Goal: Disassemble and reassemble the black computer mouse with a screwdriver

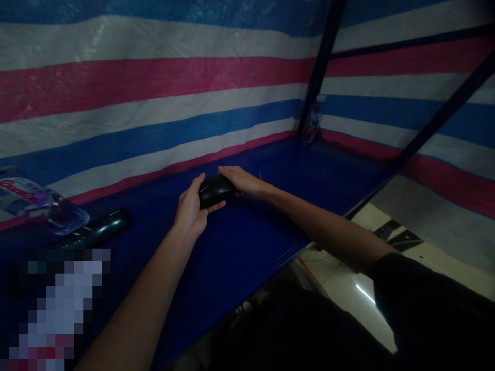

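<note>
Two hands, left hand and right hand, clasp a small black rounded plastic object between curled fingers above the blue worktop.

- The left arm is being stretched forward from the lower left, forearm bare.
- The left hand is being curled, thumb raised, fingers closed in a grip.
- The right arm is being extended from a dark sleeve.
- The right hand is being laid palm down, fingers closed in a grip.
</note>
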